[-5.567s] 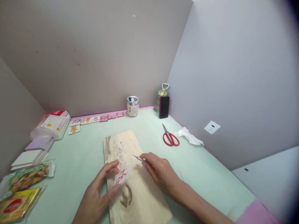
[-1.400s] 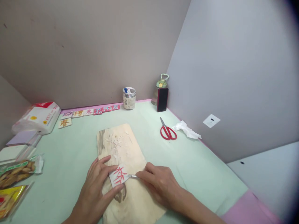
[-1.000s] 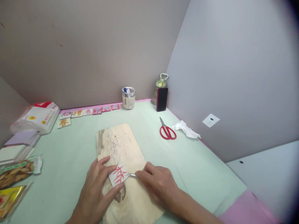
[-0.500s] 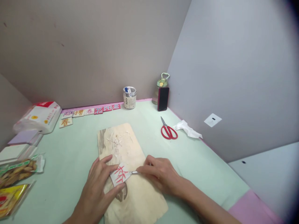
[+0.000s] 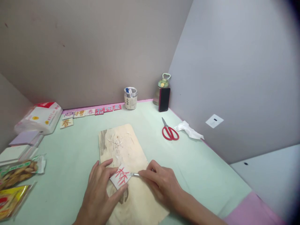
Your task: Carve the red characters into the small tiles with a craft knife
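A small white tile point(image 5: 119, 180) with a red written character lies tilted on the wooden board point(image 5: 138, 193). My left hand point(image 5: 103, 184) grips it by its left side, fingers at the top edge and thumb at the bottom corner. My right hand point(image 5: 161, 181) is closed round a slim carving knife point(image 5: 136, 175) whose handle is mostly hidden in the fingers. The knife's metal end points left and meets the tile's right edge. Pale shavings point(image 5: 117, 142) are scattered on the board above the tile.
Red-handled scissors point(image 5: 170, 133) and a crumpled tissue point(image 5: 189, 130) lie to the right. A jar point(image 5: 130, 99), a phone point(image 5: 164, 99) and a bottle point(image 5: 163, 82) stand at the back. Lettered tiles point(image 5: 79, 113), a tissue pack point(image 5: 41, 118) and snack bags point(image 5: 20, 173) are at left.
My right hand has drawn slightly right and down with the knife, so more of its metal end shows. The left hand keeps its grip on the tile.
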Demonstrator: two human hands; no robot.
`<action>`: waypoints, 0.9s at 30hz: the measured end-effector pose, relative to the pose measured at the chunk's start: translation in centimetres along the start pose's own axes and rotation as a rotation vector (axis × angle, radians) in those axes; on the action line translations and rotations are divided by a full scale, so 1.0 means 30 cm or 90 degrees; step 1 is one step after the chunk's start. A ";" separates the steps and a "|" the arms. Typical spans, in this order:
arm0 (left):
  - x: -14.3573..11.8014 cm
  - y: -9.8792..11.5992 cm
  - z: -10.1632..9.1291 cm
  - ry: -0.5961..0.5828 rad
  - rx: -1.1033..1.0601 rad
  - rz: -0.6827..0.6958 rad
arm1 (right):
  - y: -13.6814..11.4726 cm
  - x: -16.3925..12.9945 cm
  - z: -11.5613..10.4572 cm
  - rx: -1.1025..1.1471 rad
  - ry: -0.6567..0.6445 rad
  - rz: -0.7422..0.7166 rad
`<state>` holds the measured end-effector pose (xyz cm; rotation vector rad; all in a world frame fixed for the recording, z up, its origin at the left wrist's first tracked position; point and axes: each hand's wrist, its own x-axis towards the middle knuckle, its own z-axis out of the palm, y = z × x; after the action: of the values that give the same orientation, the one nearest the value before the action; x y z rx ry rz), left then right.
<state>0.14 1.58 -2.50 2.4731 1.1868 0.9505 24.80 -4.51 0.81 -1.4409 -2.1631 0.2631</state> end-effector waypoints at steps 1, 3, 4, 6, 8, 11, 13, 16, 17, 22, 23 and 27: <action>-0.001 0.001 0.002 0.001 0.001 -0.001 | 0.000 -0.002 0.003 -0.006 0.004 -0.002; -0.001 0.002 0.004 0.001 0.003 -0.003 | 0.001 -0.005 0.007 -0.023 0.011 -0.008; 0.000 0.003 0.005 0.004 0.003 -0.005 | 0.000 -0.007 0.007 -0.033 0.014 -0.011; 0.002 0.003 0.005 0.007 0.003 -0.008 | -0.001 -0.009 0.007 -0.049 0.017 -0.016; 0.004 0.002 0.004 0.007 0.001 -0.011 | -0.004 -0.010 0.006 -0.050 0.017 -0.014; 0.002 0.000 0.002 0.004 -0.010 -0.020 | -0.005 -0.008 0.002 -0.022 0.014 0.000; 0.000 -0.001 0.002 0.002 -0.026 -0.032 | -0.002 -0.004 -0.003 0.022 0.005 0.024; -0.003 -0.004 0.000 -0.014 -0.049 -0.049 | 0.008 0.007 -0.012 0.096 -0.009 0.042; -0.003 -0.005 0.000 -0.019 -0.053 -0.054 | 0.011 0.012 -0.015 0.107 -0.012 0.036; -0.005 -0.010 0.002 -0.025 -0.056 -0.055 | 0.011 0.027 -0.018 0.070 -0.012 0.006; -0.005 -0.011 0.003 -0.025 -0.056 -0.054 | 0.007 0.027 -0.016 0.064 -0.008 0.007; -0.004 -0.012 0.004 -0.026 -0.052 -0.055 | -0.006 0.013 -0.011 0.054 -0.001 0.024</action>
<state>-0.06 1.72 -2.80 2.3470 1.2066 0.9021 24.72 -4.26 1.29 -1.4361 -2.1016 0.3664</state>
